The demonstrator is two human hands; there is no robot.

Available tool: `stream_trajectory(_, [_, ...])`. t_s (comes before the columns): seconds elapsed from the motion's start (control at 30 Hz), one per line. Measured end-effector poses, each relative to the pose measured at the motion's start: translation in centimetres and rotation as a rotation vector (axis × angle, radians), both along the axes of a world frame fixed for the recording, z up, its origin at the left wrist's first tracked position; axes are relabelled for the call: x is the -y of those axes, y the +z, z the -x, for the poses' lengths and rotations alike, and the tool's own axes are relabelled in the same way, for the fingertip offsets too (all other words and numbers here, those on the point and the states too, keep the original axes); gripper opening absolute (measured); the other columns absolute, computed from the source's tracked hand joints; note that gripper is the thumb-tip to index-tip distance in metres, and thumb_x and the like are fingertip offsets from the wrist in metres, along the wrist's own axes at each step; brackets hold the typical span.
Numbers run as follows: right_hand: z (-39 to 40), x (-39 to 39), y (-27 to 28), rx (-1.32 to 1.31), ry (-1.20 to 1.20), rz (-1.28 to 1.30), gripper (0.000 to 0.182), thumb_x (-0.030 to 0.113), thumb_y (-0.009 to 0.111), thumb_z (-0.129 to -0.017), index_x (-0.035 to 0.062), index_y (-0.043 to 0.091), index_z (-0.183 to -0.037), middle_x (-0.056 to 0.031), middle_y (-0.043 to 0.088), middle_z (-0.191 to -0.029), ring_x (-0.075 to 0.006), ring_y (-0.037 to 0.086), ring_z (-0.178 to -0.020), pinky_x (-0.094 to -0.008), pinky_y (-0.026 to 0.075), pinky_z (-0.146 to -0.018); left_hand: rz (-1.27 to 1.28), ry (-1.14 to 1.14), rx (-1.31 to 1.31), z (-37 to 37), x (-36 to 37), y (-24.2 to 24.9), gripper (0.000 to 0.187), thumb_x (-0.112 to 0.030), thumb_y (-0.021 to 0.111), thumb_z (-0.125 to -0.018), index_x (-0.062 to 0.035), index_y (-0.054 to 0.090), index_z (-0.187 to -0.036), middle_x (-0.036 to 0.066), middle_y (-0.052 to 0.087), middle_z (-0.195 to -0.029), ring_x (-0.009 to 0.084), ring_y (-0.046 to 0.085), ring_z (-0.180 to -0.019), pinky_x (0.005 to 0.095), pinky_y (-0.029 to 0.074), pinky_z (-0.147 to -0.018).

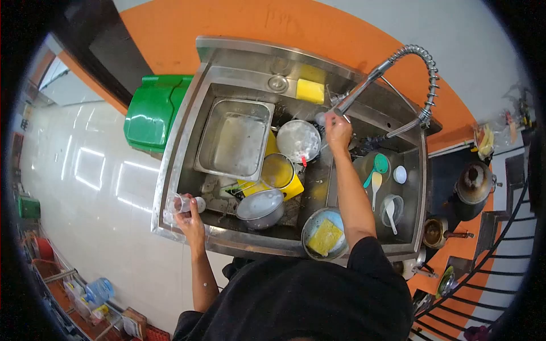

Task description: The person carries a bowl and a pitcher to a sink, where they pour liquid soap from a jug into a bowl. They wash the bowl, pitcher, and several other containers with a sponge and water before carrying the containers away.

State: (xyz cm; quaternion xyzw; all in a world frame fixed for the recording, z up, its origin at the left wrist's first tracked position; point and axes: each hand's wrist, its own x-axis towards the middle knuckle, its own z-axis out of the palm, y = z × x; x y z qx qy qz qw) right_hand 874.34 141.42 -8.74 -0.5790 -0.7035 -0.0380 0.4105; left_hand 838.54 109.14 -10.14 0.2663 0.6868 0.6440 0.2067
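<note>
Over the sink's front left corner, my left hand (192, 225) has its fingers wrapped round a small clear cup (180, 204). Beside those fingers is a small round white thing (198, 204). My right hand (339, 132) reaches to the back of the sink and is closed on the spray faucet (354, 95). Below that hand, in the left basin, sits a round pan (298, 141) with a soapy surface and a red tab. A large steel tray (234, 139), a strainer (277, 170) and a metal pot (260, 209) lie in the same basin.
A bowl with a yellow sponge (325, 236) stands at the front. The right basin holds a green ladle (380, 163), a cream spoon (376, 183) and a clear tub with a white spoon (391, 211). Another yellow sponge (310, 91) rests on the back ledge. A green bin (153, 116) stands left.
</note>
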Motion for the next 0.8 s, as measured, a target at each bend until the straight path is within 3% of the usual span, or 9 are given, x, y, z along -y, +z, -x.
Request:
stream_trajectory(0.1, [-0.7,-0.5,-1.5,-0.141,0.011,0.104,0.025,0.024,0.069,-0.086,-0.0003,0.066,-0.085,-0.0164,0.069,-0.078,-0.0297,0.068,-0.073,-0.0404,0.05,-0.065,0.008,-0.037,0.088,-0.9,-1.0,-0.5,0.042,-0.011,0.064,-0.095,0.0018,0.045,-0.13,0.012,0.059,-0.117,0.0188,0.058,-0.106,0.0315,0.047,-0.093])
stream_trajectory(0.23, [-2.3,-5.2,-8.5,-0.997,-0.11,0.426,0.017,0.021,0.069,-0.082,0.0097,0.061,-0.091,-0.0035,0.061,-0.074,-0.0175,0.06,-0.062,-0.0342,0.049,-0.055,-0.129,-0.112,0.124,-1.6,-2.2,-1.1,0.04,-0.01,0.064,-0.095,0.0006,0.046,-0.129,0.01,0.06,-0.114,0.0178,0.059,-0.104,0.0312,0.047,-0.094])
stream_trajectory(0.27, [-1.1,-5.3,-8.1,-1.302,-0.121,0.497,0.012,0.018,0.068,-0.081,0.0132,0.059,-0.087,-0.0024,0.057,-0.074,-0.0174,0.058,-0.06,-0.0333,0.048,-0.05,-0.131,-0.117,0.127,-1.7,-2.2,-1.2,0.04,-0.009,0.064,-0.095,0.0005,0.045,-0.129,0.01,0.06,-0.113,0.0174,0.059,-0.104,0.0309,0.047,-0.094])
stream_trajectory(0.33, [-0.8,-8.6,-13.8,-1.425,-0.12,0.58,0.014,0.021,0.067,-0.083,0.0121,0.06,-0.09,-0.0037,0.058,-0.074,-0.018,0.059,-0.061,-0.0343,0.05,-0.051,-0.082,-0.126,0.109,-1.5,-2.2,-1.1,0.041,-0.01,0.065,-0.094,-0.0001,0.045,-0.129,0.01,0.06,-0.114,0.0175,0.058,-0.105,0.0313,0.046,-0.095])
stream_trajectory(0.47, [0.7,-8.3,-9.7,-1.449,0.163,0.862,0.022,0.028,0.071,-0.084,0.0094,0.061,-0.089,-0.0073,0.062,-0.076,-0.0226,0.062,-0.062,-0.0368,0.053,-0.055,0.0,-0.108,0.114,-1.3,-2.2,-1.6,0.043,-0.017,0.067,-0.094,-0.0007,0.048,-0.128,0.012,0.061,-0.116,0.0183,0.057,-0.105,0.0328,0.045,-0.094])
stream_trajectory(0.57, [-2.0,-13.4,-18.4,-1.953,0.245,0.818,0.02,0.03,0.067,-0.087,0.012,0.06,-0.085,-0.0068,0.061,-0.071,-0.0234,0.06,-0.056,-0.0387,0.048,-0.046,0.052,-0.174,0.105,-1.1,-2.5,-2.5,0.044,-0.024,0.068,-0.094,-0.0018,0.047,-0.126,0.011,0.06,-0.114,0.019,0.059,-0.102,0.0337,0.046,-0.092])
stream_trajectory(0.67, [0.2,-8.6,-11.8,-1.084,-0.254,0.687,0.031,0.031,0.072,-0.078,0.0018,0.061,-0.082,-0.0131,0.062,-0.065,-0.0263,0.061,-0.05,-0.0384,0.05,-0.05,0.025,-0.238,0.294,-2.4,-4.8,-2.4,0.057,-0.015,0.069,-0.088,-0.0065,0.035,-0.133,0.012,0.058,-0.103,0.0176,0.06,-0.081,0.0338,0.052,-0.074])
stream_trajectory(0.77, [0.6,-3.1,-4.9,-0.895,-0.153,0.536,0.025,0.025,0.074,-0.077,0.0029,0.063,-0.082,-0.0149,0.067,-0.075,-0.0292,0.069,-0.072,-0.0396,0.054,-0.062,0.129,-0.429,0.268,-4.9,-10.0,-3.1,0.062,-0.012,0.069,-0.087,-0.0066,0.029,-0.134,0.01,0.055,-0.097,0.0161,0.058,-0.078,0.0314,0.051,-0.067])
stream_trajectory(0.8, [-0.1,-2.1,-4.2,-0.516,-0.013,0.411,0.023,0.022,0.074,-0.075,0.0035,0.065,-0.085,-0.0152,0.068,-0.083,-0.0304,0.067,-0.085,-0.041,0.054,-0.071,0.127,-0.493,0.293,-6.4,-12.1,-3.2,0.059,-0.014,0.07,-0.087,-0.0067,0.032,-0.132,0.008,0.055,-0.095,0.015,0.057,-0.076,0.0297,0.049,-0.065])
